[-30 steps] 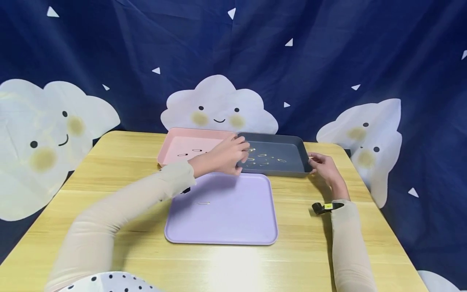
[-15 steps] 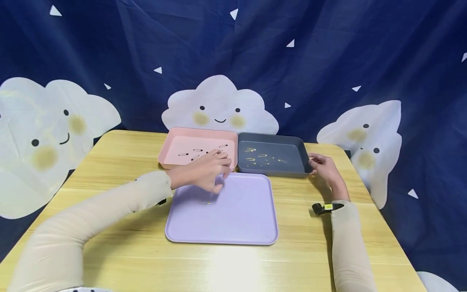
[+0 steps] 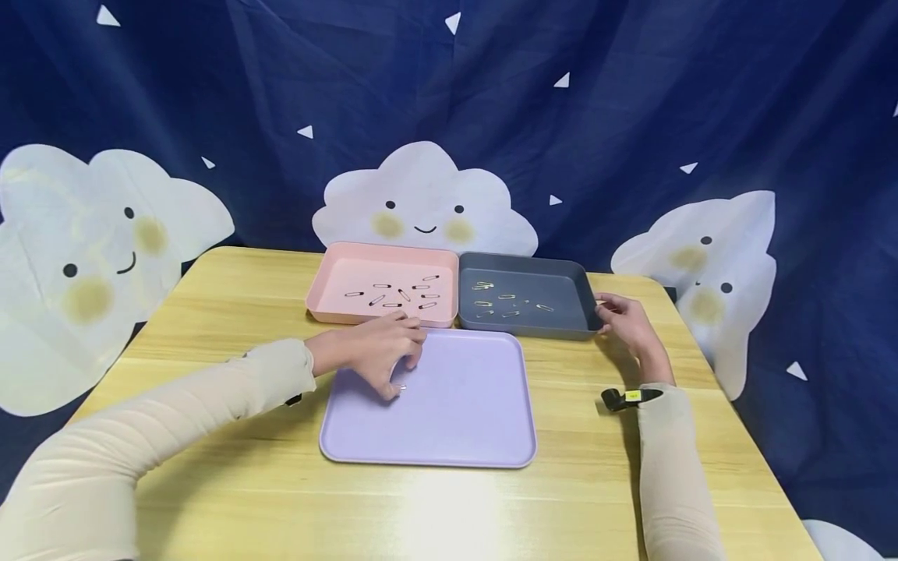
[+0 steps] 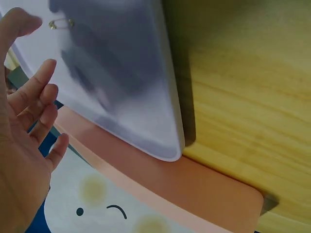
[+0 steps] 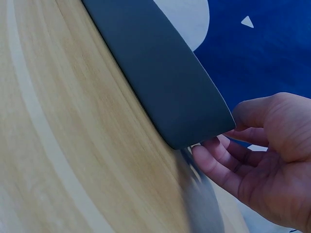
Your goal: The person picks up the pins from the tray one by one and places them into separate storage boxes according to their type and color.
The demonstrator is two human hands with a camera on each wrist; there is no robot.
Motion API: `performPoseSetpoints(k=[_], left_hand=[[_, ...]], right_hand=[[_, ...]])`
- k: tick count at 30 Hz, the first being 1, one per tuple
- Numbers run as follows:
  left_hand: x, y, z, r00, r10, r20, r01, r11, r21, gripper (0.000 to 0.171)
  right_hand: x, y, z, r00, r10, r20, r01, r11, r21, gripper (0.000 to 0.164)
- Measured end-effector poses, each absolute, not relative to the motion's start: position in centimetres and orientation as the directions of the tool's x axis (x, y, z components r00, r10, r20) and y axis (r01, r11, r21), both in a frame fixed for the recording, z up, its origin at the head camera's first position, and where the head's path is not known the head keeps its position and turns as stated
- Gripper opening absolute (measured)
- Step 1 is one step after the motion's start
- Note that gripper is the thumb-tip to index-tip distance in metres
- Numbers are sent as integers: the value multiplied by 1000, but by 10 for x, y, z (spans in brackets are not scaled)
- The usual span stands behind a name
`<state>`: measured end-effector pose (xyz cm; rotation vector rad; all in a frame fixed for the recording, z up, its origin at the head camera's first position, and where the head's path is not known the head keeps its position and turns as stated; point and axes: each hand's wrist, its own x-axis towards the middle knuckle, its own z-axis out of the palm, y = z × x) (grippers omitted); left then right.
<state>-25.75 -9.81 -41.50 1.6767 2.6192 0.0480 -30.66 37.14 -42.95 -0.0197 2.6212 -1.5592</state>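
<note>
My left hand [image 3: 379, 352] hovers low over the lilac tray [image 3: 463, 413], thumb and fingers spread apart. Just beyond its fingertips in the left wrist view lies a gold safety pin [image 4: 61, 27], partly covered by the hand in the head view. At the right end of the dark grey tray [image 3: 547, 279], my right hand [image 3: 627, 326] holds the corner, its thumb and fingers around the edge [image 5: 228, 124]. Several gold safety pins [image 3: 544, 307] lie inside that tray. The pink tray [image 3: 337, 280] beside it contains several black safety pins [image 3: 403, 295].
Pink and dark grey trays stand side by side at the back of the wooden table [image 3: 589, 444], with the lilac tray in front of them. Behind the table hangs a blue curtain [image 3: 393, 70] with white clouds.
My left hand has moved from the dark grey tray's near left side, left and toward me, to the gold safety pin on the lilac tray. My right hand keeps its place.
</note>
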Motion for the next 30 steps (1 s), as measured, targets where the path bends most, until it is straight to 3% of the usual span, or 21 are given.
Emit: performPoseSetpoints(k=[7,21,30], left_hand=[[-254,-97,-417,-399,916,-42,917,400,12,33],[-254,-93,-421,-440,893,-93,890,448,83,16],[-256,-92,-424,-439,893,-98,891,447,84,18]], right_hand=[[-297,363,-415,-996,-59,-65,28,486,-873,44],[-301,364,-418,-995,-55,-82,46,472,-880,44],[-300,364,-419,-995,-68,-79,37,474,-880,45]])
